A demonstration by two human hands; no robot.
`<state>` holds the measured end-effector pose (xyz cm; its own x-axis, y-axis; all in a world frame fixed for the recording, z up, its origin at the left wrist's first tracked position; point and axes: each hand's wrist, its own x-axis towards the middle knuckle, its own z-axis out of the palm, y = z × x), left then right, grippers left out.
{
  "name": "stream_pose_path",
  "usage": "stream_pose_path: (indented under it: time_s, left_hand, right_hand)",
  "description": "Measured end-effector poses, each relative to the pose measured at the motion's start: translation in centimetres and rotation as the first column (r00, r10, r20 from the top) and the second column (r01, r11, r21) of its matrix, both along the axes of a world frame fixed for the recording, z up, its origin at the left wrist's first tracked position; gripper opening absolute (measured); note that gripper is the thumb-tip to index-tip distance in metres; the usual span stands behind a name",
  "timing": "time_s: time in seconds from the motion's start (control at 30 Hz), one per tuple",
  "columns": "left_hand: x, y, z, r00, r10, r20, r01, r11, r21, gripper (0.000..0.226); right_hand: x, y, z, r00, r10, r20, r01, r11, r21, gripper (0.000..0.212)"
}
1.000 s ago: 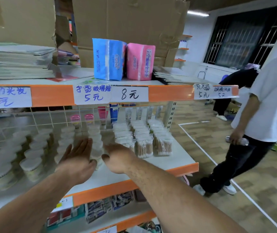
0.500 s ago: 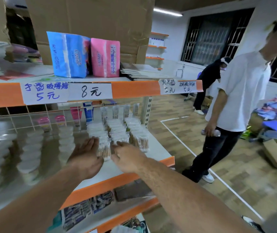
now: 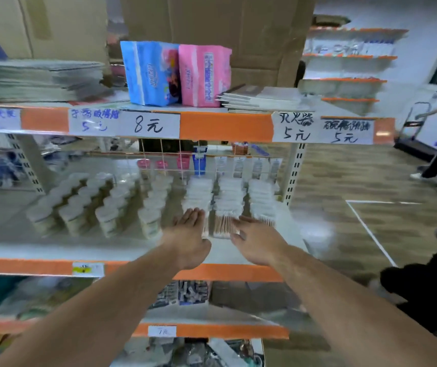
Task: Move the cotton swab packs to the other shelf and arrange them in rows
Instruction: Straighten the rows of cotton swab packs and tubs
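Middle shelf [image 3: 225,272], right end. Cotton swab packs [image 3: 261,200] stand in three rows running front to back, away from the person. Round tubs [image 3: 106,207] fill the shelf to their left. The view is motion-blurred, so fine contact is not readable.

The front pack [image 3: 225,226] of the middle row stands at the near end, sticks upright with the wooden stems showing. It lies directly between the two hands.

Left hand [image 3: 188,238]: palm down, fingers [image 3: 193,215] straight and close together, pointing into the shelf. They lie over the near end of the left row, just beside the front pack's left edge. It holds nothing.

Right hand [image 3: 258,241]: spread, fingers [image 3: 241,222] straight and angled in toward the left. The tips are at the front pack's right edge, the thumb lower by its near right corner. It holds nothing. Cannot tell whether it is touching or just short.

Judgement: the pack is flanked and neither hand is clearly nearer. The row's long axis runs away from the person, so the next move likely calls for the palms to close sideways on the middle row, either to square it or to lift a batch. Cannot tell whether this is the source shelf or the destination. The upright packs look apt to topple if pressed unevenly.
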<state>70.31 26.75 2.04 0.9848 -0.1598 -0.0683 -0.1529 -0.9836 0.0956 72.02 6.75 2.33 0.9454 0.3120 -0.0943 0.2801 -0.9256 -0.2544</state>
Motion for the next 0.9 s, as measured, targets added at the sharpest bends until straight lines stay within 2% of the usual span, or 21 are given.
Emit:
stream_pose_path:
  time_s: [0.23, 0.3, 0.43, 0.5, 0.6, 0.67, 0.73, 0.9]
  left_hand:
    - [-0.2, 1.0, 0.8, 0.997, 0.053, 0.049, -0.053, 0.999, -0.003, 0.074]
    - [-0.2, 1.6, 1.1, 0.995, 0.056, 0.079, -0.055, 0.998, -0.015, 0.074]
    - [0.4, 3.5, 0.7, 0.988, 0.066, 0.142, -0.058, 0.997, -0.057, 0.071]
    - [0.6, 4.4, 0.4, 0.984, 0.063, 0.164, -0.054, 0.997, -0.057, 0.068]
    - [0.8, 5.1, 0.5, 0.982, 0.078, 0.17, -0.067, 0.995, -0.071, 0.067]
    - [0.9, 5.4, 0.8, 0.984, 0.087, 0.158, -0.076, 0.995, -0.07, 0.07]
    - [1.0, 5.5, 1.1, 0.985, 0.085, 0.148, -0.077, 0.995, -0.064, 0.07]
    - [1.4, 5.8, 1.1, 0.988, 0.064, 0.142, -0.052, 0.995, -0.087, 0.071]
  right_hand:
    - [0.3, 1.1, 1.4, 0.999, 0.032, -0.011, -0.032, 0.999, -0.03, 0.055]
    - [1.0, 2.4, 1.7, 0.999, 0.037, -0.005, -0.038, 0.995, -0.089, 0.053]
    - [2.6, 4.9, 2.0, 0.999, 0.047, 0.02, -0.046, 0.996, -0.072, 0.018]
    - [3.3, 6.3, 2.0, 0.998, 0.062, 0.028, -0.061, 0.997, -0.039, 0.013]
    - [4.3, 8.1, 1.4, 0.998, 0.067, -0.011, -0.067, 0.998, -0.008, 0.06]
    - [4.6, 9.0, 1.1, 0.997, 0.053, -0.05, -0.053, 0.999, 0.001, 0.071]
    - [4.9, 9.7, 0.7, 0.997, 0.047, -0.055, -0.047, 0.999, -0.009, 0.073]
    - [4.9, 10.5, 0.5, 1.0, -0.005, 0.006, 0.005, 1.0, -0.011, 0.058]
